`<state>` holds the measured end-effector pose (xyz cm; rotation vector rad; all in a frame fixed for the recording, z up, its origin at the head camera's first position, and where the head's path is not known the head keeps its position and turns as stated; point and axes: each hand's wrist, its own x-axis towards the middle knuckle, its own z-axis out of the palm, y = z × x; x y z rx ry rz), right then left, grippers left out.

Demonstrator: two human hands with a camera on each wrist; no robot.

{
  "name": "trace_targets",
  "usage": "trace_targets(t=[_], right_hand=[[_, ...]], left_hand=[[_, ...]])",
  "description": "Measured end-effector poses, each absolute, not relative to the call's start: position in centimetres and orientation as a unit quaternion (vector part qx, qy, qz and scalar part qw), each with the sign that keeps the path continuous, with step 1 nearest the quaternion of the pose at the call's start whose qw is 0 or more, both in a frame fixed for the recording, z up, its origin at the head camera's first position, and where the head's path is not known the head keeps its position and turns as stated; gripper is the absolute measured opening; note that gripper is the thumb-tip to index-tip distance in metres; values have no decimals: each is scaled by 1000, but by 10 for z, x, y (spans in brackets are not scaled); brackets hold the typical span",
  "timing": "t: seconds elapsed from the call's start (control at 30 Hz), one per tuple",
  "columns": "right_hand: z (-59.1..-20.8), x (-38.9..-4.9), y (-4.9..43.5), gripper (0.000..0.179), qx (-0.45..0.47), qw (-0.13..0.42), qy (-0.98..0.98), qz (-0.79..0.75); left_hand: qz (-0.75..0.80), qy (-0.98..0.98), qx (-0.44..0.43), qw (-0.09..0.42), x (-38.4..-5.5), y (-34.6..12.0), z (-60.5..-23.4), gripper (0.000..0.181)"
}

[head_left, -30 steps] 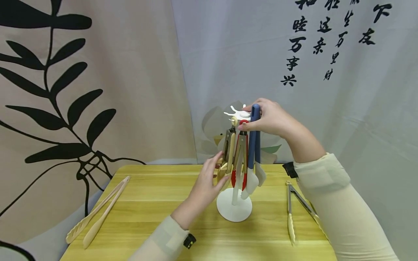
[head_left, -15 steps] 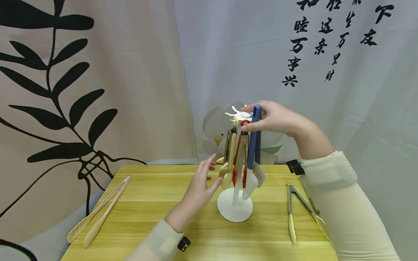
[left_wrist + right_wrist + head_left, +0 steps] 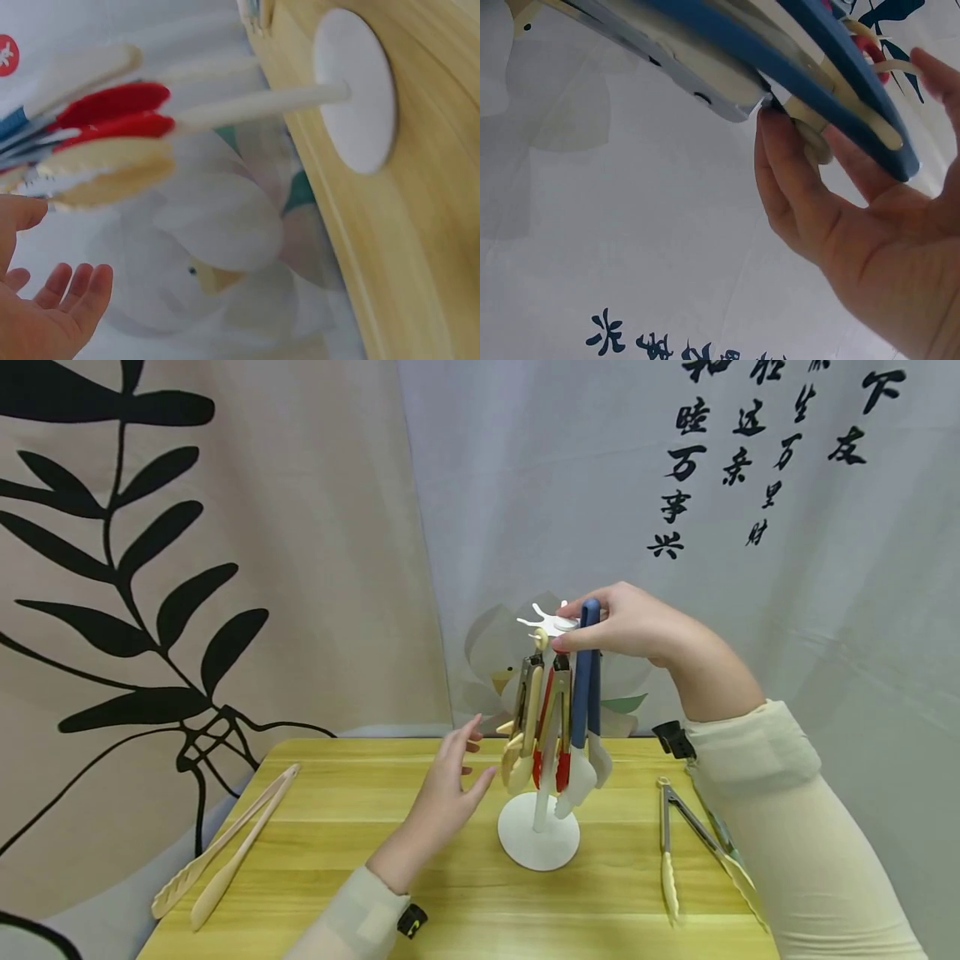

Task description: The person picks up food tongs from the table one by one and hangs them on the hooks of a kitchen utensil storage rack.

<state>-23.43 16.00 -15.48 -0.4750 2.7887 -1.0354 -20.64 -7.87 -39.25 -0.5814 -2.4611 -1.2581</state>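
A white rotating utensil rack (image 3: 517, 839) stands on the wooden table, several tongs hanging from its hooks. My right hand (image 3: 637, 622) grips around the rack's top, thumb at the red ring of the red-tipped tongs (image 3: 564, 772); its palm is behind the blue tongs (image 3: 581, 702). In the right wrist view, its fingers (image 3: 784, 161) touch near a hanging silver end. My left hand (image 3: 442, 789) is spread loosely, holding nothing, left of the cream-tipped tongs (image 3: 520, 772). The left wrist view shows those cream tips (image 3: 112, 176) just above its thumb.
Wooden-looking beige tongs (image 3: 213, 891) lie spread at the table's left. Metal tongs with cream tips (image 3: 666, 835) lie at the right, beside my right sleeve (image 3: 787, 827), which partly covers another greenish item. A printed curtain (image 3: 337, 568) hangs behind the table.
My left hand has drawn back from the cream-tipped tongs, leftward and down, leaving them hanging. My right hand stays at the rack's top, its thumb slightly higher over the red ring.
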Motion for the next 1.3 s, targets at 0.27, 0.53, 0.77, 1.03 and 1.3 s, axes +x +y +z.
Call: trace_targets(t=[0.27,0.53,0.77,1.03,1.3], right_hand=[[-152,-236,158,54,-163,64,928,-328],[-153,-240,159,54,-167,64,929,-324],[-152,-240,161,55,-163,74,929,-324],[-152,-239,160,55,-156,68,934,-314],[-153,-240,161,54,-171,53,941,-288]], left_hand=[[-416,-885,-149,144,-215,-119,-412,71],[-361,-917,-109,128,-218,-167,-431,71],[-323,-935,-83,121,-220,-203,-449,71],[-309,-944,-44,106,-218,-233,-459,70],[-299,-949,-20,98,-216,-254,-460,71]])
